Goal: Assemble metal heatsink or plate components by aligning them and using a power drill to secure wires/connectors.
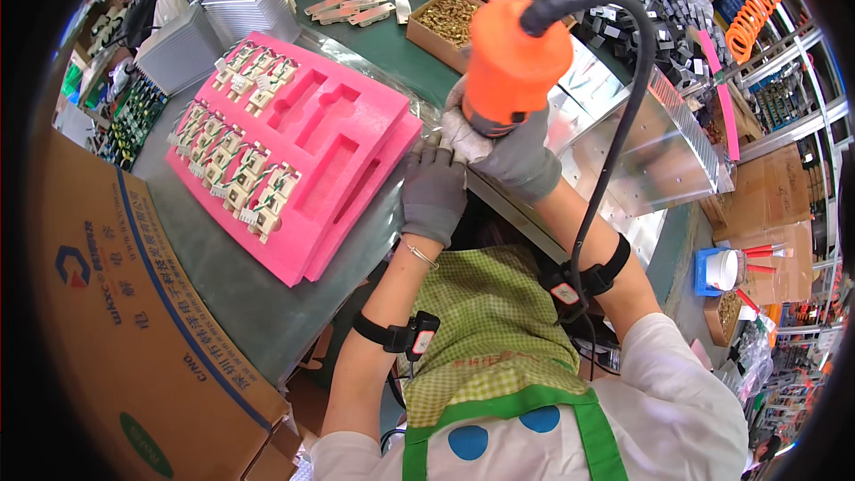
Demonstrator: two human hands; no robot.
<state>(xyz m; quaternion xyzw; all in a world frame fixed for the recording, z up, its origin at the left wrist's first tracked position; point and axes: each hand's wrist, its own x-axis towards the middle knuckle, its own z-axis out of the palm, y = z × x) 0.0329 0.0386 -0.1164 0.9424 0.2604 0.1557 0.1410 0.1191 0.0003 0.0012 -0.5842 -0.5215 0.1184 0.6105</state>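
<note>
Orange, cylindrical corded power tool [519, 62] stands roughly upright over the desk's near edge, at the left end of the silver metal workpiece; its lower tip is hidden.

Left to right: a large brown cardboard box [98, 303] with a blue stripe sits beside the near-left edge of the dark-green desk [354, 49]. Silver finned metal heat sinks [254, 9] stand by the far-left corner. Bright-pink foam tray [254, 125], on the left side, carries rows of cream blocks with green-and-white twisted wires [258, 174]; right-hand slots are vacant.

Left hand [435, 191], grey-gloved, lies just right of the foam tray, fingers close together, tips near the workpiece's left end; can't tell whether they pinch anything. Brown cardboard tray of brass-coloured small parts [432, 49] sits toward the far edge.

Right hand [525, 160], grey-gloved, is wrapped around the tool's lower body. Black cable [648, 53] arcs from the tool's top down to the right forearm.

Silver metal workpiece [650, 165], finned along its right side, covers the desk's near-right part. Black-and-white small blocks [681, 58] pile up beyond it.
</note>
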